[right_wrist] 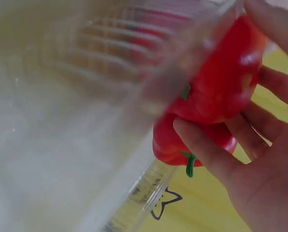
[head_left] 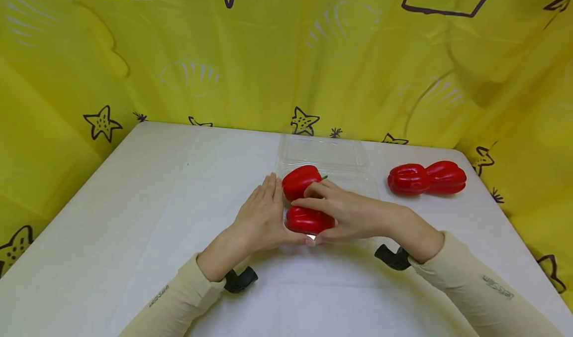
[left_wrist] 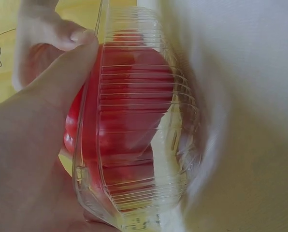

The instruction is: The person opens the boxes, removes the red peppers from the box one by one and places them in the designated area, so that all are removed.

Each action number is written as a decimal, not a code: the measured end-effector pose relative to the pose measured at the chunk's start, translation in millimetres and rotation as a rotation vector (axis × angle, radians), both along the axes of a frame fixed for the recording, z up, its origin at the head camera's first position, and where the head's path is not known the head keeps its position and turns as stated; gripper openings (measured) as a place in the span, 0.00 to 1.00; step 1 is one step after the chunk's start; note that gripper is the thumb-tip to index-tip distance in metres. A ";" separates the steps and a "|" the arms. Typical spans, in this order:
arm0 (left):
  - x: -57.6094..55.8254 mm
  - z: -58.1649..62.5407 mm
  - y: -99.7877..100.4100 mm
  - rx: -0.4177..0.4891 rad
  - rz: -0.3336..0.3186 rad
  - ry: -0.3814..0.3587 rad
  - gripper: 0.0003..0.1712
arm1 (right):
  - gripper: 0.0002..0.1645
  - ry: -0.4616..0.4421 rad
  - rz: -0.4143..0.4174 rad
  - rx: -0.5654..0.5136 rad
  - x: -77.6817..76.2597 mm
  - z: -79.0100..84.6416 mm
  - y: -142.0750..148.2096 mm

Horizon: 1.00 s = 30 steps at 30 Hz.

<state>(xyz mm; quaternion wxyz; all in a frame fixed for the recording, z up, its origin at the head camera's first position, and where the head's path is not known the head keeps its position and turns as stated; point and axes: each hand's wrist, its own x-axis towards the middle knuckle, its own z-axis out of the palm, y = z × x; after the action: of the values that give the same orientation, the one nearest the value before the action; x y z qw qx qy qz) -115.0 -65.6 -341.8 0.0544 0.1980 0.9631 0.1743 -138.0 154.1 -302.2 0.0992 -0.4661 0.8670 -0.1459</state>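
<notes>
A clear plastic clamshell box (head_left: 360,183) stands at the table's middle with its lid (head_left: 322,151) folded back. Two red bell peppers are at its left half: a far one (head_left: 301,181) with a green stem and a near one (head_left: 309,221). My right hand (head_left: 353,211) grips the near pepper from the right, thumb at its near side and fingers over its top. My left hand (head_left: 263,222) lies along the box's left side, fingers straight, with its thumb stretched along the near rim. Through the ribbed wall (left_wrist: 134,96) in the left wrist view, red pepper shows inside the box.
Two more red bell peppers, a left one (head_left: 408,179) and a right one (head_left: 446,177), lie end to end to the right of the box. The white table (head_left: 134,217) meets a yellow patterned curtain (head_left: 268,53) at the back and sides.
</notes>
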 end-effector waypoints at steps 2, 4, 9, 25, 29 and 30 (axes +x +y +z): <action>-0.1 0.3 -0.4 0.002 0.005 -0.006 0.78 | 0.38 -0.031 0.002 -0.007 -0.6 1.2 1.0; 0.1 0.4 -0.7 0.007 0.008 -0.012 0.78 | 0.37 -0.046 0.009 -0.007 -0.4 2.3 1.7; -0.4 -0.4 -0.4 0.004 0.007 -0.023 0.78 | 0.36 -0.009 0.013 -0.010 1.0 0.3 2.1; -0.2 -0.3 2.3 0.003 0.003 -0.030 0.78 | 0.40 -0.142 -0.085 -0.173 1.2 -11.9 18.0; -0.3 0.2 1.5 -0.007 0.009 -0.022 0.78 | 0.40 -0.186 -0.108 -0.244 1.2 -15.5 22.6; -0.3 0.1 1.3 -0.009 0.009 -0.020 0.78 | 0.39 -0.193 -0.111 -0.257 0.9 -16.4 23.4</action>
<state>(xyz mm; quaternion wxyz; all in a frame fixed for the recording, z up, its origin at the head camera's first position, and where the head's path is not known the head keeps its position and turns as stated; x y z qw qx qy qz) -115.3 -64.3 -341.7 0.0643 0.1914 0.9641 0.1722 -137.1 177.5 -318.6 0.1133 -0.4103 0.8519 -0.3050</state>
